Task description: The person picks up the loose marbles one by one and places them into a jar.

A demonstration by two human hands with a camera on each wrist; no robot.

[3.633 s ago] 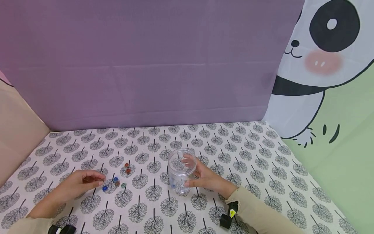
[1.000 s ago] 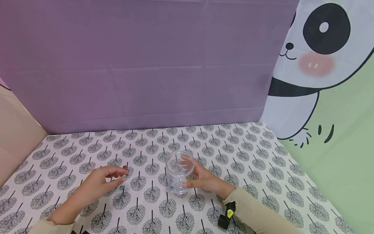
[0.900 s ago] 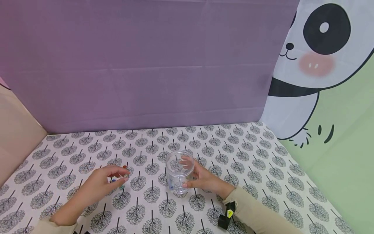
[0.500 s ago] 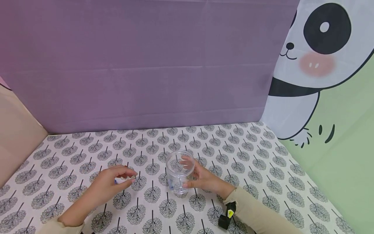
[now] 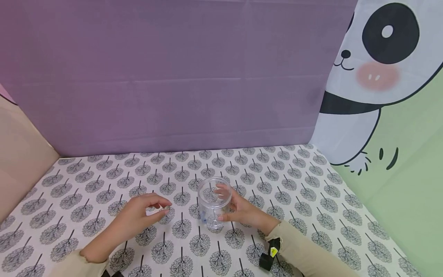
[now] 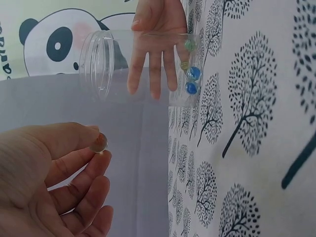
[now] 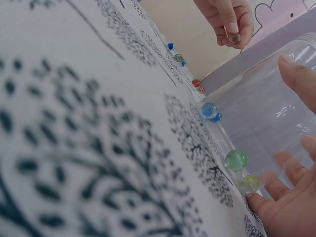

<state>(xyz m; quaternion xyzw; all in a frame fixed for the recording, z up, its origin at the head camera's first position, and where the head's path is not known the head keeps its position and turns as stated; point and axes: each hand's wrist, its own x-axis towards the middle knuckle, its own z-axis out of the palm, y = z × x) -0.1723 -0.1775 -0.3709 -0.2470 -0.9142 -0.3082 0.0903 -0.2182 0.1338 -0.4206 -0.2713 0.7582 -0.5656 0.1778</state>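
A clear plastic jar stood upright on the counter, open-topped, with blue, green and yellowish marbles on its bottom. One clear marble sat pinched between fingertips, left of the jar.

1. The table is covered by a white cloth printed with rows of grey trees.
2. A clear plastic jar stands upright on it near the middle.
3. A few loose marbles, blue, green and red, lie on the cloth left of the jar.
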